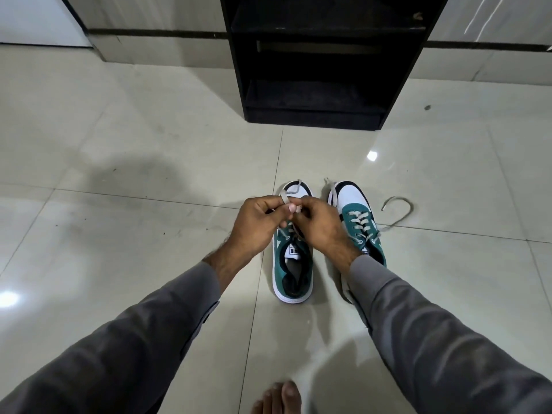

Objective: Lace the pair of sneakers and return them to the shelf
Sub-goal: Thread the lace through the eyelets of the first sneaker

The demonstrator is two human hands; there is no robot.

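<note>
Head view. Two sneakers on the floor in front of the black shelf [313,94], toes toward it. Left hand [257,222] and right hand [319,225] meet over the left sneaker [294,264], each pinching its grey lace [288,196]. Right sneaker [358,222], beside it, is laced through its eyelets; ends trail loose on the tiles. Judgement: keep both ends even and the lace flat, tension each crossing before the next. Count: two sneakers, two laces, one shelf.
</note>
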